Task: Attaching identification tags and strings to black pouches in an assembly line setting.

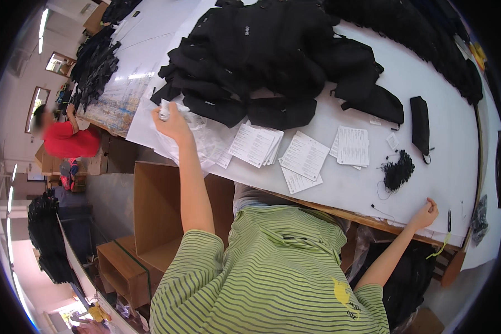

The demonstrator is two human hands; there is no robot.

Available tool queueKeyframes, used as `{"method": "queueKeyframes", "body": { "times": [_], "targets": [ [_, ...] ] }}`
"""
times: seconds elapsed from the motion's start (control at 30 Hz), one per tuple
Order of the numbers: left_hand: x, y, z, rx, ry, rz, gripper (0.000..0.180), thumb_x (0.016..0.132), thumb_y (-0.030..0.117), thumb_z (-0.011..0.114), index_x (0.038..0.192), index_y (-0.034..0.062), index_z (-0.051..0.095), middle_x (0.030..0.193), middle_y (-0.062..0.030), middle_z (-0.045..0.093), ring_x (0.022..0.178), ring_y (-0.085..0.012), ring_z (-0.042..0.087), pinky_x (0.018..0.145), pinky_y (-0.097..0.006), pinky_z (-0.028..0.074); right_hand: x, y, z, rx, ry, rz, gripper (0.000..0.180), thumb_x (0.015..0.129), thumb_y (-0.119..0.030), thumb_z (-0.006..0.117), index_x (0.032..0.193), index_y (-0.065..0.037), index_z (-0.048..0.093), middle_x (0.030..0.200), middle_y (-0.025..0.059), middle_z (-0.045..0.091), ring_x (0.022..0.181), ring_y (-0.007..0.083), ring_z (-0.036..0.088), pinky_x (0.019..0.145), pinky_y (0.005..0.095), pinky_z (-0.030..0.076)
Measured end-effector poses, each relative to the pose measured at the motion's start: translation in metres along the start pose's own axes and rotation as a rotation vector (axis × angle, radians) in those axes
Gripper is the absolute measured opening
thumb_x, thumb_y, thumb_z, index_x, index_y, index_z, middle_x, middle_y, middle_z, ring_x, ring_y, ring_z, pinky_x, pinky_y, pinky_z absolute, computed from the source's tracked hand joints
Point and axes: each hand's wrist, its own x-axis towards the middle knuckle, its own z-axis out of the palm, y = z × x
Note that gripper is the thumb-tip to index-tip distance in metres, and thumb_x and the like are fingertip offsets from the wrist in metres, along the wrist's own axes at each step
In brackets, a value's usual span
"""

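Note:
My left hand (174,123) is closed around a crumpled white bunch (166,109), thin like plastic film or tissue. Under that hand, clear plastic bags (206,142) lie spread over the table's near edge. Right beside them begins a row of printed white cards: a left stack (255,145), a middle stack (306,156) and a right stack (352,146). My right hand (425,214) is over the near edge at the right, its fingers curled in; whether anything is inside them is hidden. A tangle of black cords (398,170) lies up and left of it, with one loose cord (382,212) nearer.
Black fabric pouches (273,50) are heaped across the white table (428,128). A slim black pouch (420,125) and a black pen (449,220) lie at the right. An open cardboard box (157,206) stands below the edge. A person in red (72,136) works at far left.

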Motion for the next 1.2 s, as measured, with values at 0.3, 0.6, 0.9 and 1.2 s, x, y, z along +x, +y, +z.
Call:
{"method": "queueKeyframes", "body": {
  "times": [0.3, 0.6, 0.9, 1.2],
  "targets": [
    [-0.154, 0.109, 0.074, -0.299, -0.902, -0.072, 0.019, 0.076, 0.005, 0.071, 0.082, 0.0049, 0.053, 0.074, 0.0013, 0.053, 0.07, -0.0045, 0.051, 0.062, -0.021, 0.043, -0.004, -0.015, 0.011, 0.035, 0.039, 0.01, 0.017, 0.082, -0.011, 0.052, 0.08, -0.009, 0.069, 0.089, 0.0049, 0.056, 0.075, 0.0195, 0.054, 0.072, 0.0313, 0.044],
    [-0.238, 0.101, 0.112, 0.192, -1.268, 0.28, 0.052, 0.076, 0.031, 0.074, 0.121, 0.0141, 0.054, 0.132, -0.018, 0.038, 0.109, -0.0377, 0.05, 0.087, -0.043, 0.046, -0.005, -0.017, 0.004, 0.135, 0.048, 0.079, 0.014, 0.081, -0.007, 0.054, 0.083, -0.008, 0.068, 0.091, 0.0021, 0.056, 0.072, 0.0151, 0.051, 0.071, 0.0288, 0.043],
    [-0.207, 0.083, 0.028, 0.561, -1.381, 0.59, 0.057, 0.075, 0.029, 0.074, 0.118, 0.0005, 0.051, 0.113, -0.0142, 0.051, 0.113, -0.0307, 0.043, 0.091, -0.045, 0.037, -0.036, -0.086, -0.034, 0.252, -0.453, -0.085, 0.013, 0.081, -0.01, 0.066, 0.094, -0.008, 0.065, 0.082, -0.0001, 0.056, 0.061, 0.0084, 0.046, 0.058, 0.0235, 0.039],
    [-0.2, 0.079, 0.031, 0.646, -1.323, 0.583, 0.073, 0.066, 0.032, 0.08, 0.123, -0.001, 0.048, 0.11, -0.013, 0.051, 0.106, -0.0302, 0.044, 0.091, -0.043, 0.033, -0.099, -0.145, -0.074, -0.098, -0.937, -0.282, 0.018, 0.079, -0.019, 0.069, 0.081, -0.005, 0.058, 0.09, 0.0072, 0.055, 0.073, 0.0268, 0.058, 0.065, 0.036, 0.046]
  ]
}}
